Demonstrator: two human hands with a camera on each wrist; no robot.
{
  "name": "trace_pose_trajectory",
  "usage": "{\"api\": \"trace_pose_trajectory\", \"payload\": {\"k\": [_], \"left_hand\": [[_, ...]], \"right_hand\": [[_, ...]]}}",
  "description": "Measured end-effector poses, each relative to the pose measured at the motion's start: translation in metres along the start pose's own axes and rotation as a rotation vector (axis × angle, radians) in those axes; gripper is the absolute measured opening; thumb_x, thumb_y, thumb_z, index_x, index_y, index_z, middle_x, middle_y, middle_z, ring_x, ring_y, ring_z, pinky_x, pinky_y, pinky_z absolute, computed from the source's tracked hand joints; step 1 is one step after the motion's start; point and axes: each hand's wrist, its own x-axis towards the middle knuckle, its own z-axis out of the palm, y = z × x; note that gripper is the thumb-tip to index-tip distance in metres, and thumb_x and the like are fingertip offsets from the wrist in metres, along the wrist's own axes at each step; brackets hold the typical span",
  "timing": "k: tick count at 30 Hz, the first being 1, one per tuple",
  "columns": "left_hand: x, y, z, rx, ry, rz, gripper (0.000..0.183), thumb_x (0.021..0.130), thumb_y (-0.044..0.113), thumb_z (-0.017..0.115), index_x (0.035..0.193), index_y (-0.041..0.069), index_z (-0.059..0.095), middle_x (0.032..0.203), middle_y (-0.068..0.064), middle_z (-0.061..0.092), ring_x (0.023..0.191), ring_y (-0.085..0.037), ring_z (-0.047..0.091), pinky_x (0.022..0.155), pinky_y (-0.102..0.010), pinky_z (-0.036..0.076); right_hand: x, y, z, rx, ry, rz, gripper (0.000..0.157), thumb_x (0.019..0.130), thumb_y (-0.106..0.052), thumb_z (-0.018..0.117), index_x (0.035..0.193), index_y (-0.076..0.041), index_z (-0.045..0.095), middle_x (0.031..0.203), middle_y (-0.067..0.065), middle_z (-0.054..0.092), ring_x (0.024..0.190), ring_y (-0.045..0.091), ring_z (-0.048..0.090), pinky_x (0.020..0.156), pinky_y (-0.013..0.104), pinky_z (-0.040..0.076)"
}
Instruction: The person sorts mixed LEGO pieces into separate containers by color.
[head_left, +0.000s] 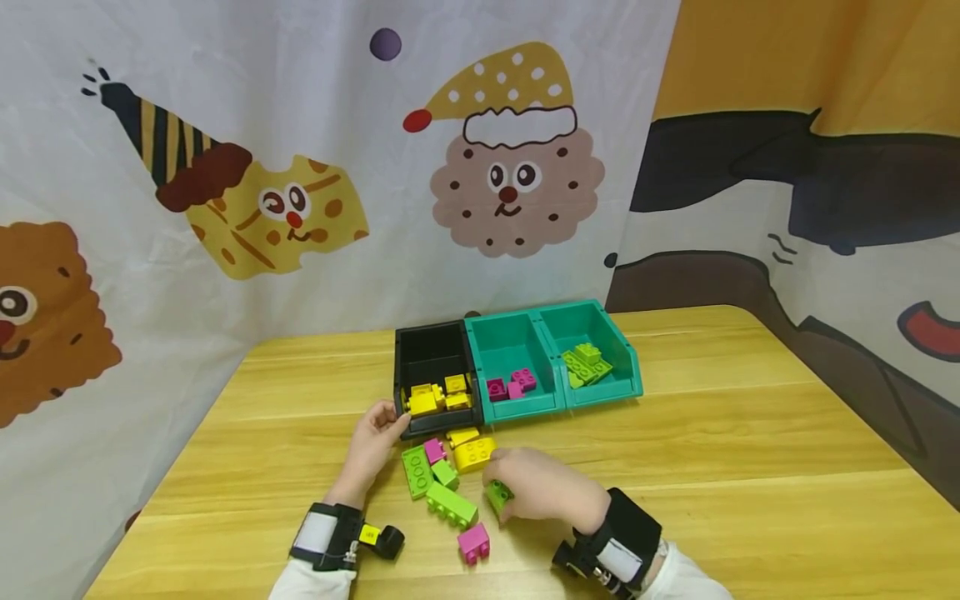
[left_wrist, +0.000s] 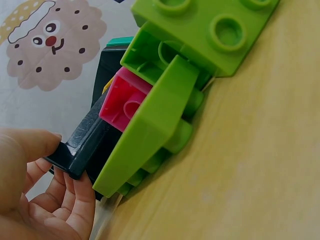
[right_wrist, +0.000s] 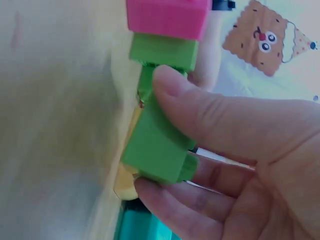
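- Pinched in the right hand (head_left: pixel 543 487), lower centre of the head frame: a green brick (head_left: pixel 497 495), thumb and fingertips narrowed onto its sides.
- Gripping the near left corner of the black bin (head_left: pixel 435 343), just left of centre, with the left hand (head_left: pixel 372 437): thumb on one side of the rim, fingers curled on the other.
- Inside that bin, by its front edge: yellow bricks (head_left: pixel 423 403).
- Adjoining to the right, edge to edge: middle teal bin (head_left: pixel 506 337) with pink bricks (head_left: pixel 523 379), then right teal bin (head_left: pixel 573 327) with lime bricks (head_left: pixel 588 364).
- Crowded between both hands: chunky yellow brick (head_left: pixel 474 454) near the black bin's front edge, loose green pieces (head_left: pixel 452 504), and lowest in frame a loose pink brick (head_left: pixel 474 543).
- Tight room between right hand and chunky yellow brick; impossible to tell whether touching.
- Wide open room on the table (head_left: pixel 750 417) at right of frame, out to the slanting edge; more at left, beyond the left wrist.
- Close behind the bins, bounding the far edge: patterned cloth (head_left: pixel 322 50).
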Motion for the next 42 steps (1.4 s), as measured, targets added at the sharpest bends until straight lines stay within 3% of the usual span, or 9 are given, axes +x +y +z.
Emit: {"api": "trace_pose_trajectory", "payload": {"k": [7,16,24,31,42], "left_hand": [[0.0,-0.001,-0.001,0.013,0.003,-0.009,0.014,0.091,0.008,0.061,0.098,-0.002,0.053,0.086,-0.004,0.05,0.075,-0.011,0.045,0.063,-0.02,0.038],[0.0,0.0,0.0,0.008,0.006,-0.009,0.015,0.09,0.009,0.062,0.097,-0.002,0.054,0.083,-0.002,0.05,0.073,-0.01,0.045,0.062,-0.02,0.038],[0.0,-0.001,0.0,0.005,0.0,-0.015,0.016,0.091,0.009,0.061,0.098,-0.003,0.053,0.083,-0.002,0.048,0.07,-0.009,0.044,0.062,-0.02,0.037],[0.0,0.001,-0.001,0.006,0.001,-0.009,0.015,0.091,0.009,0.062,0.099,-0.002,0.054,0.084,-0.002,0.05,0.072,-0.009,0.045,0.062,-0.02,0.037],[0.0,0.002,-0.001,0.005,-0.002,-0.015,0.015,0.091,0.009,0.062,0.099,-0.002,0.055,0.083,-0.002,0.05,0.072,-0.01,0.045,0.062,-0.02,0.037]], "right_hand": [[-0.001,0.006,-0.006,0.035,0.068,-0.083,0.025,0.074,-0.019,0.078,0.098,-0.012,0.071,0.09,-0.003,0.062,0.076,0.003,0.052,0.072,0.019,0.047],[-0.003,0.015,-0.014,0.109,0.099,-0.068,0.021,0.079,-0.013,0.075,0.099,-0.009,0.071,0.097,0.0,0.065,0.087,0.01,0.058,0.081,0.025,0.05],[-0.004,0.025,-0.02,0.205,0.243,-0.069,0.024,0.083,-0.012,0.071,0.107,-0.006,0.069,0.103,0.003,0.064,0.095,0.017,0.059,0.084,0.029,0.051],[-0.004,0.027,-0.024,0.199,0.39,-0.054,0.027,0.083,-0.011,0.071,0.109,-0.006,0.068,0.104,0.005,0.065,0.096,0.02,0.061,0.083,0.033,0.052],[-0.005,0.03,-0.028,0.212,0.431,0.047,0.028,0.082,-0.013,0.072,0.109,-0.008,0.068,0.11,0.006,0.065,0.099,0.022,0.061,0.083,0.035,0.052]]}}
